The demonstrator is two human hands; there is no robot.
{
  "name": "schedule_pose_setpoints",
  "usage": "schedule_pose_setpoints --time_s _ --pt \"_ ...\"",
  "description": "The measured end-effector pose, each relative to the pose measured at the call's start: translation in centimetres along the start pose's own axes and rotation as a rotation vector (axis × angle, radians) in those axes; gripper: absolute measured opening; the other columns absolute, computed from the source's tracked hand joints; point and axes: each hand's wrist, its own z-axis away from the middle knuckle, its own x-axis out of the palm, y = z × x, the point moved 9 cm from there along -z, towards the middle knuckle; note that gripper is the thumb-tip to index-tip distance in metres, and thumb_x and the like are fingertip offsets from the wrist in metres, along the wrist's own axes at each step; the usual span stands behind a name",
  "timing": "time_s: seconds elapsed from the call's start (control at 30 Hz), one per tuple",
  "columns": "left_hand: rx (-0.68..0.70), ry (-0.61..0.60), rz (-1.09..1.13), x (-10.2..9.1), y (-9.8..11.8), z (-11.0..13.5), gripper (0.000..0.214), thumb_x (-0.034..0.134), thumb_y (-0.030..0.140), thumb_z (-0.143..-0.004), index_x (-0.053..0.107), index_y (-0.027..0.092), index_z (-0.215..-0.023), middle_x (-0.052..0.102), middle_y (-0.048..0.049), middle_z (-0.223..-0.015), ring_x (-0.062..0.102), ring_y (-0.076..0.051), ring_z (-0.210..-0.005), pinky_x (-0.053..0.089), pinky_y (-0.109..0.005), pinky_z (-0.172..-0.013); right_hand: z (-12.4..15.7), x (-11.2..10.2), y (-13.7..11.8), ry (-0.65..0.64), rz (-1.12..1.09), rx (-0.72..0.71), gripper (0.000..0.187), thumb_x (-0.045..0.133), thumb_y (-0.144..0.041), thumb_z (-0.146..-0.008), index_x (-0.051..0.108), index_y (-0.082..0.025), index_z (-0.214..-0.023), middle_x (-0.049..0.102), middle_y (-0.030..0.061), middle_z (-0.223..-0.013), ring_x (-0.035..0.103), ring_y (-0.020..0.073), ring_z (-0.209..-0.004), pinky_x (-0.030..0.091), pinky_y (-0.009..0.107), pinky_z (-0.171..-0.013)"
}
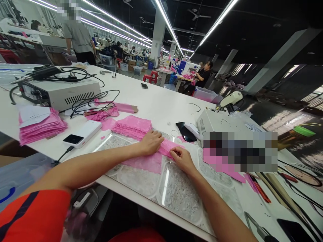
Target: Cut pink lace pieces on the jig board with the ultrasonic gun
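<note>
My left hand (152,143), fingers curled together, grips the far side of a thin pink fabric piece (168,147). Thumb and fingers of my right hand (183,159) pinch the near right edge of the same piece. Another flat pink fabric sheet (148,163) lies under and in front of my left hand, on a stone-patterned mat (180,191). Right behind my left wrist is a stack of pink fabric pieces (132,126). My palms and the fabric under the left fingers are hidden.
A white power bank (87,133), a pink stack with paper (41,126) and a grey control box (63,92) with cables stand on the left. On the right are a black phone (186,131), a second box (227,124) and orange-handled scissors (259,190). Other people work beyond.
</note>
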Motion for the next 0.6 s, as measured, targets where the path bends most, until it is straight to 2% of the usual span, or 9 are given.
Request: schedule_pose_setpoints --time_s 0.1,0.2,0.27,0.33,0.47,0.6 --pt "-0.003 0.027 0.006 -0.8 -0.5 -0.4 0.011 0.053 0.012 -0.086 0.064 0.014 -0.087 0.065 -0.0119 -0.093 0.059 -0.026 -0.092 0.042 -0.04 -0.082 -0.1 -0.6 -0.7 0.038 0.025 -0.018 0.022 0.057 -0.037 -0.074 0.066 -0.018 -0.078 0.065 0.0032 -0.074 0.052 0.0136 -0.061 0.043 0.028 -0.062" --pt "0.032 0.037 0.041 -1.6 0.2 -1.1 0.013 0.051 0.014 -0.09 0.065 0.016 -0.09 0.065 -0.0092 -0.094 0.059 -0.024 -0.092 0.043 -0.038 -0.082 -0.6 -1.0 -2.2 0.103 0.052 -0.047 0.038 0.068 -0.037 -0.064 0.067 -0.019 -0.098 0.065 0.0043 -0.09 0.053 0.0152 -0.07 0.045 0.031 -0.07" --pt "0.049 0.043 0.073 -1.8 0.9 -1.8 0.013 0.052 0.018 -0.092 0.064 0.018 -0.094 0.064 -0.0069 -0.096 0.059 -0.022 -0.093 0.043 -0.035 -0.084 -1.2 -1.2 -3.2 0.144 0.056 -0.062 0.035 0.068 -0.035 -0.064 0.066 -0.02 -0.095 0.065 0.0038 -0.089 0.055 0.0163 -0.075 0.045 0.031 -0.073" --pt "0.029 0.061 0.102 -1.8 1.3 -2.4 0.013 0.05 0.02 -0.094 0.062 0.018 -0.099 0.063 -0.0068 -0.1 0.058 -0.021 -0.097 0.044 -0.034 -0.086 -2.1 -1.5 -3.5 0.183 0.038 -0.046 0.019 0.061 -0.031 -0.068 0.066 -0.02 -0.083 0.065 0.0026 -0.08 0.056 0.0157 -0.072 0.045 0.031 -0.073" --pt "-0.069 0.074 0.13 -0.8 0.8 -2.5 0.015 0.051 0.021 -0.094 0.057 0.014 -0.106 0.059 -0.0103 -0.109 0.058 -0.022 -0.099 0.047 -0.033 -0.085 -2.8 -3.6 -2.1 0.281 -0.037 0.061 0.014 0.054 -0.029 -0.069 0.064 -0.019 -0.072 0.064 0.0006 -0.065 0.058 0.0146 -0.061 0.048 0.03 -0.066" --pt "-0.054 -0.027 0.141 1.3 0.7 -1.7 0.017 0.059 0.031 -0.091 0.06 0.016 -0.099 0.06 -0.0086 -0.108 0.062 -0.02 -0.092 0.049 -0.031 -0.08 -0.5 -7.9 0.7 0.429 -0.133 0.205 0.02 0.053 -0.034 -0.066 0.061 -0.018 -0.076 0.064 0.0008 -0.06 0.06 0.0158 -0.053 0.049 0.028 -0.052"
